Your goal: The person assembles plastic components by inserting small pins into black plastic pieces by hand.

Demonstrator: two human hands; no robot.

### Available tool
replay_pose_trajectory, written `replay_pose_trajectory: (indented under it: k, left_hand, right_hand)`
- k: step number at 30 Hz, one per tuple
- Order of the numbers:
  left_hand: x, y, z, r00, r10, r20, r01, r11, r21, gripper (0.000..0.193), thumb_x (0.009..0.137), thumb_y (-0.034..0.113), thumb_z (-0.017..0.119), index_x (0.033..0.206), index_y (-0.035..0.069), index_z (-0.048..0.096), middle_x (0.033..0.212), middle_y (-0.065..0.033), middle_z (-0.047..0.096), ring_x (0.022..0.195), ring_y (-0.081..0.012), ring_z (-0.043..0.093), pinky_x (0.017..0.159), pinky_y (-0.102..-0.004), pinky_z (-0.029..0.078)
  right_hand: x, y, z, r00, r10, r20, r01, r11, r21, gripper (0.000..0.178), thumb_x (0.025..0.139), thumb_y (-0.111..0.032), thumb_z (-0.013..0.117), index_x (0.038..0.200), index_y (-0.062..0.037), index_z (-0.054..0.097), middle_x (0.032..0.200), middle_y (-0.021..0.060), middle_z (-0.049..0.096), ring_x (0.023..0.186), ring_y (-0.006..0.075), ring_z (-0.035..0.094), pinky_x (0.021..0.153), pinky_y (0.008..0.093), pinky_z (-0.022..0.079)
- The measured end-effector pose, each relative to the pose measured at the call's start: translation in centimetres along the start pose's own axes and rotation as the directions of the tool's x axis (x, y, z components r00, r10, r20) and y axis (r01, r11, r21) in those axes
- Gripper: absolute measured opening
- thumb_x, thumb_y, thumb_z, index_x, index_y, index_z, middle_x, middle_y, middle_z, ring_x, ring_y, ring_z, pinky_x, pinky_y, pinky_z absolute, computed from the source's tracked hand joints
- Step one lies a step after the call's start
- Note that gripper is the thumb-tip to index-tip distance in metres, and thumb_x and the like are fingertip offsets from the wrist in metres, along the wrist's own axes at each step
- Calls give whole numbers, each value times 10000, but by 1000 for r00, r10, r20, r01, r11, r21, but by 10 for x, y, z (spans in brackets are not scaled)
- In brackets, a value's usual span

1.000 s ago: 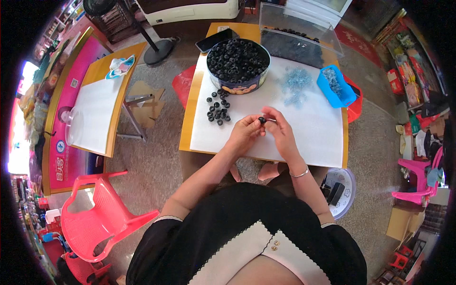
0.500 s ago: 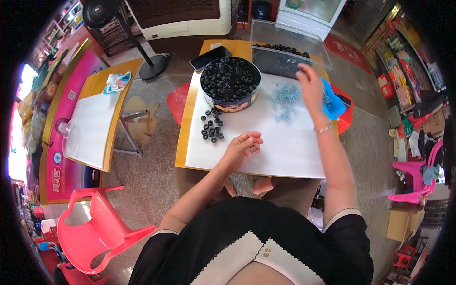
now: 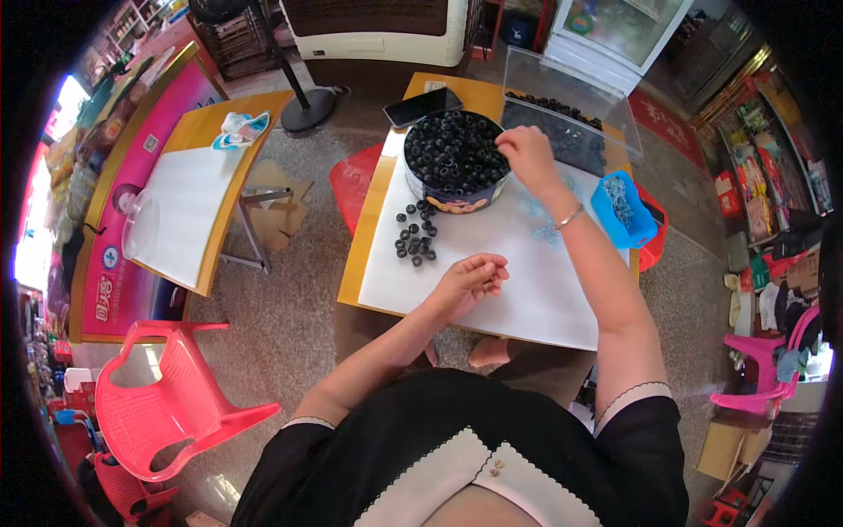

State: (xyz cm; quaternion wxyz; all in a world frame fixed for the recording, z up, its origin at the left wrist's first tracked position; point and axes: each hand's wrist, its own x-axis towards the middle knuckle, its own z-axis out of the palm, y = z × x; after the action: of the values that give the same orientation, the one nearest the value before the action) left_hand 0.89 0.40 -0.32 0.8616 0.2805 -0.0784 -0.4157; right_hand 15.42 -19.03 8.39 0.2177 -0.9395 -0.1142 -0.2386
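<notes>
A round tin (image 3: pixel 457 201) stands on the white-covered table, heaped with black round pieces (image 3: pixel 452 151) that have holes in them. My right hand (image 3: pixel 529 158) is at the tin's right rim, its fingertips pinched together. Anything between them is too small to make out. My left hand (image 3: pixel 474 283) hovers over the near part of the table with curled fingers and the thumb against them; what it holds, if anything, is hidden. Several loose black pieces (image 3: pixel 416 235) lie left of the tin. Small clear bluish pieces (image 3: pixel 546 230) are scattered beneath my right wrist.
A blue basket (image 3: pixel 623 230) of clear bluish pieces sits at the table's right edge. Behind are a transparent lidded box (image 3: pixel 562 132) with black pieces and a phone (image 3: pixel 422 106). Red stools flank the table. A pink chair (image 3: pixel 171 400) and side table (image 3: pixel 180 220) stand left.
My right hand has moved left, from beside the transparent box to the tin's rim. My left hand keeps its curled pose. The whole view has shifted slightly.
</notes>
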Motion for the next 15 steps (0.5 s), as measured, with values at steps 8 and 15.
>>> replay_pose_trajectory:
  k: [8, 15]
  left_hand:
    - [-1, -3, 3, 1000, -20, -13, 20, 1000, -9, 242, 919, 147, 515, 1101, -10, 546, 936, -76, 611, 782, -115, 563, 718, -256, 475]
    - [-1, -8, -3, 997, 49, -56, -51, 998, -29, 239, 921, 159, 507, 1090, -8, 538, 926, -85, 606, 780, -139, 574, 709, -269, 475]
  right_hand:
    - [5, -18, 29, 982, 58, 177, 8, 936, -351, 81, 709, -181, 669, 761, -120, 677, 783, 58, 640, 850, 249, 541, 759, 413, 363]
    - [-45, -47, -10, 954, 264, 139, -297, 779, 552, 181, 711, -115, 651, 865, -29, 614, 790, 91, 624, 838, 242, 566, 748, 350, 446]
